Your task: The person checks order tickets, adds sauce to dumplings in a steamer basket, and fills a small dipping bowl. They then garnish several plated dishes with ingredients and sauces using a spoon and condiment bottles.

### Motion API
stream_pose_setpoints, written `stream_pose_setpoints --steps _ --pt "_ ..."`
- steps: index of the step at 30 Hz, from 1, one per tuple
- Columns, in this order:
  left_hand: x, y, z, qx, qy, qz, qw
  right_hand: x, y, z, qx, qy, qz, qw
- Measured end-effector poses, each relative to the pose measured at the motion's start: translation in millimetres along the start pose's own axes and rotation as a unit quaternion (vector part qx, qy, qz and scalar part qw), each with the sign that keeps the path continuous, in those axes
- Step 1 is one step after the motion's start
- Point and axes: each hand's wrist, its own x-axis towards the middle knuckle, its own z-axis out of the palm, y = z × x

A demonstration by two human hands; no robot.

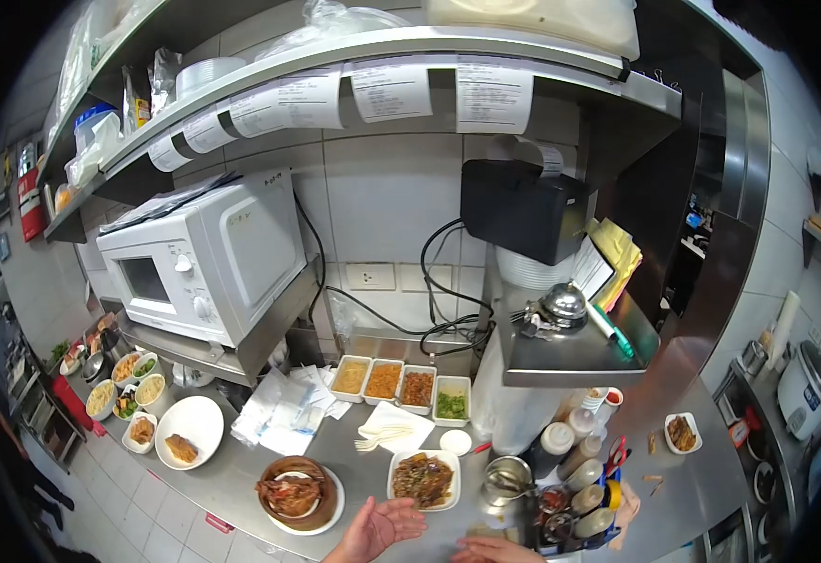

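My left hand (384, 528) is held palm up over the front of the steel counter, its fingers stretched out and holding nothing. Close beyond its fingertips stands a white square bowl (452, 459) with dark brown, sauced food. To its left, a round brown pot or steamer (266, 476) with reddish-brown meat rests on a white plate (337, 511). My right hand (495, 551) is cut off by the bottom edge; its visible fingers lie extended and apparently empty. A metal pot (506, 479) with a utensil in it stands beyond that hand.
White tubs (385, 380) of toppings line the wall, behind a napkin with pale forks (393, 432). Squeeze bottles (587, 474) and red-handled scissors (620, 455) crowd the right. An oval plate (206, 413) sits left, below a microwave (208, 258). A bell (563, 305) stands on a raised shelf.
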Motion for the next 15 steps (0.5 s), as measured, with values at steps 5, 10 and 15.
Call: stream_pose_setpoints --steps 5,10,15 --pt "-43 22 -44 0.035 0.041 -0.011 0.998 107 53 2 0.153 0.175 -0.027 0.972" --pt "-68 38 -63 0.015 0.047 -0.026 0.998 141 44 12 0.079 0.196 -0.083 0.974" --pt "-79 43 -72 0.005 0.045 -0.021 0.999 152 38 9 0.059 0.181 -0.067 0.979"
